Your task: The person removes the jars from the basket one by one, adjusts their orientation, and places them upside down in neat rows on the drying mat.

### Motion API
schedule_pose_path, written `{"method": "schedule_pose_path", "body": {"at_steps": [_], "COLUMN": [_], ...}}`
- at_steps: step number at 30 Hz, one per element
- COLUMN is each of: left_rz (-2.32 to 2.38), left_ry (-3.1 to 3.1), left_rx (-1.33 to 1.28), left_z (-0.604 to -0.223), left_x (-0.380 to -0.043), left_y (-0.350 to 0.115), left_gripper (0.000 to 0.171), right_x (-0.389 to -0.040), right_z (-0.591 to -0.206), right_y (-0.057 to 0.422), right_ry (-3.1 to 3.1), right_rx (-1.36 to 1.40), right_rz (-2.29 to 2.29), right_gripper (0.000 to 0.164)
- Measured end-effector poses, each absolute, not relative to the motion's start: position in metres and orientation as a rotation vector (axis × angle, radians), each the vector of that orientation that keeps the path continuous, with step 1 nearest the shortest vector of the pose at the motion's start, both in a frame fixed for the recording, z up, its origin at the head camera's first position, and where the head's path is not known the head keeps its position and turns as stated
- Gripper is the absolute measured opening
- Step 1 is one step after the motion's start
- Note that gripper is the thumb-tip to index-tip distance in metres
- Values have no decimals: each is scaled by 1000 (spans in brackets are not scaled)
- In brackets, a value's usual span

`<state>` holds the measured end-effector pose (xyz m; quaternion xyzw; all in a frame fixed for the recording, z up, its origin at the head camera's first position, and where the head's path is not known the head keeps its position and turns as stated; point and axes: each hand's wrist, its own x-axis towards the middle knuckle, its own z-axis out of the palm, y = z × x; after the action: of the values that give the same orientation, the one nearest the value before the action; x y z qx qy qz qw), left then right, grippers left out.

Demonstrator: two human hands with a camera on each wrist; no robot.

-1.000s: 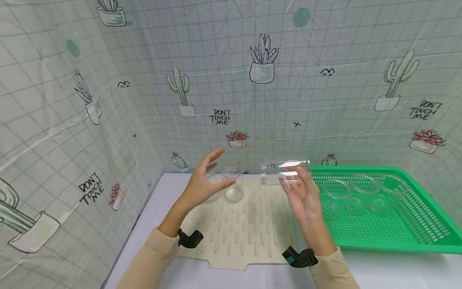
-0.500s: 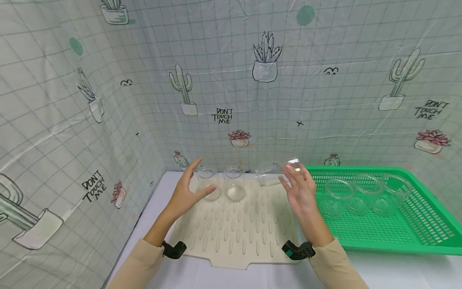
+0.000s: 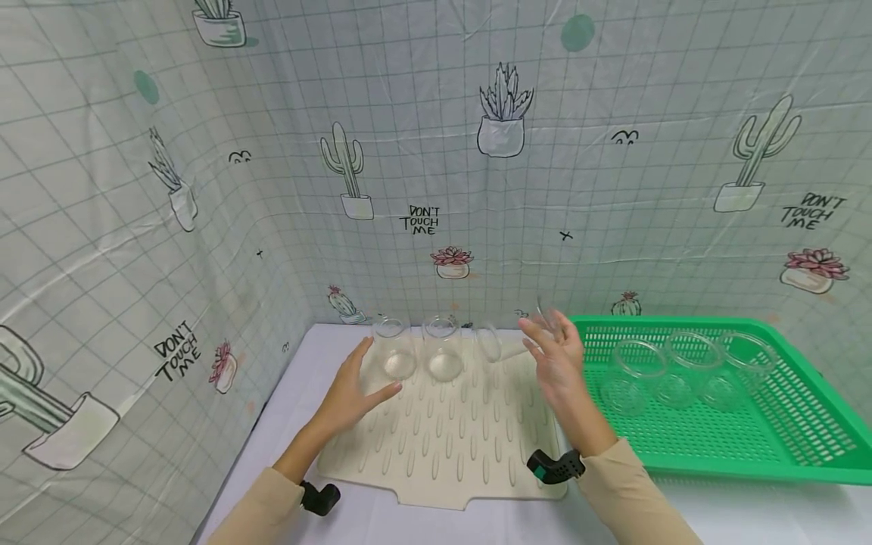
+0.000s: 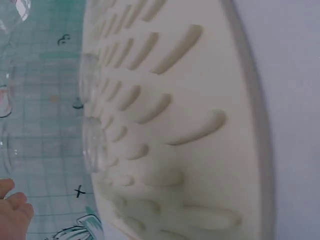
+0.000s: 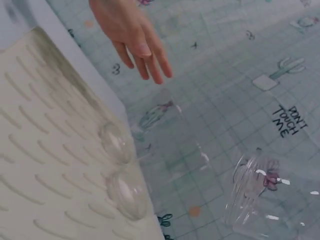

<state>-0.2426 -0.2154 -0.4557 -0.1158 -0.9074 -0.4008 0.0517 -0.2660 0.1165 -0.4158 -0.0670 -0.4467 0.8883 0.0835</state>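
Head view: over a beige mat [image 3: 446, 493], the left hand [image 3: 349, 393] is spread wide, nothing held. At its one to two o'clock, two standing jars [image 3: 443, 350] are set side by side. Next, a tilted clear jar [image 3: 512, 341], mouth toward nine o'clock, is gripped by the right hand [image 3: 560, 362], its base partly covered by fingers. Toward that hand's three o'clock, three jars [image 3: 683, 371] are held in a green basket [image 3: 749, 473]. Since half a second ago, the left hand has been lowered toward six o'clock.
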Motion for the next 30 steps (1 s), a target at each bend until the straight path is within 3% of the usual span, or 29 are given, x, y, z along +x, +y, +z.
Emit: {"method": "schedule_pose_path", "body": {"at_steps": [19,30], "left_rz": [-1032,-840], "left_ry": [-3036,-3163], "left_rx": [-347,-472], "left_z": [-488,-499], "left_x": [-230,-227], "left_y": [-222,-227], "left_gripper": [108,107], "right_x": [-284,-295], "right_z": [-440,-453], "right_y": [102,91], "right_ry": [-1897,-1989], "right_rx": [-247,-193], "right_rz": [2292,2182], "right_gripper": [82,83]}}
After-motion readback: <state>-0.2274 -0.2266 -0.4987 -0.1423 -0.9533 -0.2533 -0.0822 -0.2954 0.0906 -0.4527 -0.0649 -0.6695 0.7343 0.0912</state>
